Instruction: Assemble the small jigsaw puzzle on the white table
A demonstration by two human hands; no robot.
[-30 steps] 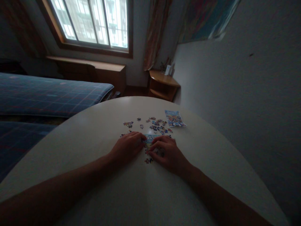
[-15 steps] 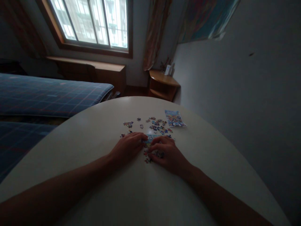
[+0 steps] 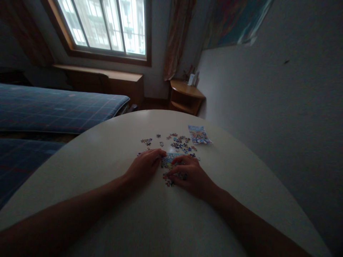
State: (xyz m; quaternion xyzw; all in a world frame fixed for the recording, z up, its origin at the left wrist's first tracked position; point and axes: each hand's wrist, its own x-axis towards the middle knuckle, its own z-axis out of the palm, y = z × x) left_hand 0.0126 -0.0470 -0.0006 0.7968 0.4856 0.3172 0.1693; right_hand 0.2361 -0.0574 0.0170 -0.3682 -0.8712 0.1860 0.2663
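A partly joined jigsaw puzzle (image 3: 166,162), light blue along its far edge, lies on the white table between my hands. My left hand (image 3: 144,165) rests palm down at its left edge, fingers stretched forward, fingertips by the far left corner. Across the puzzle's right part reaches my right hand (image 3: 191,175), which hides much of it. Its thumb and index finger come together on a puzzle piece (image 3: 165,176) at the near side; the fingertips partly cover this piece. Closer to me is a small cluster of joined pieces (image 3: 169,183).
Loose puzzle pieces (image 3: 180,142) are scattered beyond my hands, with a smaller group (image 3: 146,141) to the left. A creased picture sheet (image 3: 199,135) lies at the far right of the round table (image 3: 112,142). A bed (image 3: 59,110) stands left, a wall right.
My left hand has shifted slightly left and back, uncovering more of the puzzle's left part. The right thumb and index finger have moved a little left with the near pieces.
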